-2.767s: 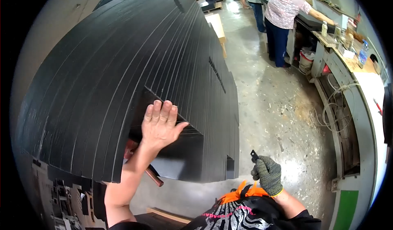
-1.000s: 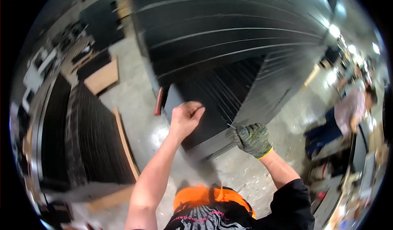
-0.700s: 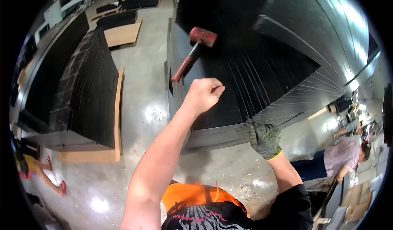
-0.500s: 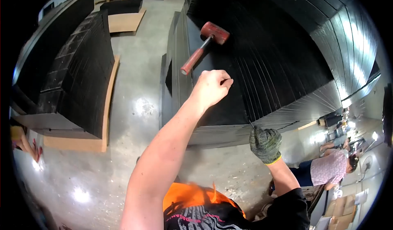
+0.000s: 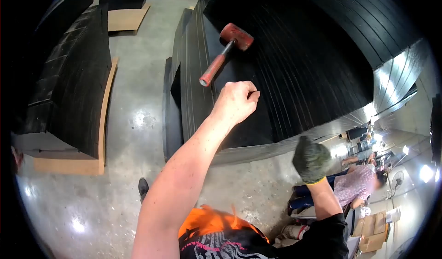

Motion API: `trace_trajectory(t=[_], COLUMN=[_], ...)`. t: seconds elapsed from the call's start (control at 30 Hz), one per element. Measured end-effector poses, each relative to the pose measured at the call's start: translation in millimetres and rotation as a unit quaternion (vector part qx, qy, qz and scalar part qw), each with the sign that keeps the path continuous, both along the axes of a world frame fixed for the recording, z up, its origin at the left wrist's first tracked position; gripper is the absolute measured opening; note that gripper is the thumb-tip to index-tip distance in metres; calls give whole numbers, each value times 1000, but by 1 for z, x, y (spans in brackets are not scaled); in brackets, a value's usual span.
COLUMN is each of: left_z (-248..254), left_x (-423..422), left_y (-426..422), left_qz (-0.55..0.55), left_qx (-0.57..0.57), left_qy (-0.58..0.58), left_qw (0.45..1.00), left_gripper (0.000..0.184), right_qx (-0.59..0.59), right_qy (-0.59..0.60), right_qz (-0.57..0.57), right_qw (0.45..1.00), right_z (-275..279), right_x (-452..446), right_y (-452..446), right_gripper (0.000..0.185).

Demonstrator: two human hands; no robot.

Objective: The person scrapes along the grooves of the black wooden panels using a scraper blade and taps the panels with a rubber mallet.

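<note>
My left hand (image 5: 237, 101), bare, is closed with its fingers curled under, over the near part of a stack of black sheets (image 5: 251, 128). Whatever it may hold is hidden. Just beyond it a mallet (image 5: 236, 36) with a red head and a red-gripped handle lies on the stack. My right hand (image 5: 312, 161) wears a dark grey-green knit glove with a yellow cuff edge. It is closed and a little blurred, off the stack's near right corner, and I cannot make out what is in it.
Another black stack (image 5: 76, 84) stands on a brown board (image 5: 69, 166) at the left. More black sheets (image 5: 123, 1) lie farther back. A person in a patterned shirt (image 5: 354, 185) is at the right, near a fan (image 5: 397, 180) and cardboard boxes (image 5: 372, 231).
My right hand has moved right and slightly down, away from the stack's near edge, where a thin tip showed at its fingers. My left hand stays nearly in place. The view has shifted slightly.
</note>
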State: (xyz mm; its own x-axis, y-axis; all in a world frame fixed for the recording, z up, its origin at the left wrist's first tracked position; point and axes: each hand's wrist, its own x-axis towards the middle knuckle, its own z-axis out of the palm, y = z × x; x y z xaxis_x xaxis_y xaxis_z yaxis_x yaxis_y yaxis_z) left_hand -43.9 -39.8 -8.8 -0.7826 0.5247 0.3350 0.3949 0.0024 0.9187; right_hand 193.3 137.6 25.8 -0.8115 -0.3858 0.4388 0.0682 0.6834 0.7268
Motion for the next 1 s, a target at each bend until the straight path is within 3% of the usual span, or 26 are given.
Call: trace_trajectory(t=[0.03,0.1,0.17,0.2,0.3,0.37,0.43,0.5,0.57,0.7,0.83,0.93,0.97,1.0], left_z=[0,3,3,1,1,0,-2,3,3,1,4,3,4,3], left_x=[-1,1,1,1,1,2,3,2,2,3,2,0,-1,1], left_y=[0,-1,-2,-1,-1,1,-1,-2,0,-2,-3,-3,-3,-4], left_qz=[1,-1,1,0,3,5,10,7,7,14,8,6,7,6], left_qx=[-1,3,16,9,15,13,10,12,11,20,17,18,16,12], left_qy=[-4,-5,-8,-14,-14,-3,-12,-26,-19,-15,-36,-32,-31,-33], left_qw=[1000,1000,1000,1000,1000,1000,1000,1000,1000,1000,999,999,999,999], left_gripper=[20,20,20,20,21,21,21,20,20,20,20,21,21,21], right_qx=[-47,31,33,-12,-22,125,-27,50,-10,-40,-54,44,144,53], right_qy=[23,-46,-37,-86,-112,-34,20,-39,-50,-113,-100,-45,33,21], right_qz=[-18,24,72,5,-29,55,-43,58,31,4,0,41,-14,-32], right_qw=[998,998,996,996,993,990,998,996,998,993,994,997,989,998], right_z=[7,15,-9,-17,-13,4,19,14,-17,-27,-29,1,10,26], right_x=[0,-7,-12,-10,-10,-8,-6,-14,-8,-6,-11,-10,-11,-8], right_y=[4,-26,-33,-31,-23,5,-4,-34,-40,-31,-26,-16,-16,-13], right_gripper=[28,28,30,31,29,31,37,26,32,33,29,31,31,31])
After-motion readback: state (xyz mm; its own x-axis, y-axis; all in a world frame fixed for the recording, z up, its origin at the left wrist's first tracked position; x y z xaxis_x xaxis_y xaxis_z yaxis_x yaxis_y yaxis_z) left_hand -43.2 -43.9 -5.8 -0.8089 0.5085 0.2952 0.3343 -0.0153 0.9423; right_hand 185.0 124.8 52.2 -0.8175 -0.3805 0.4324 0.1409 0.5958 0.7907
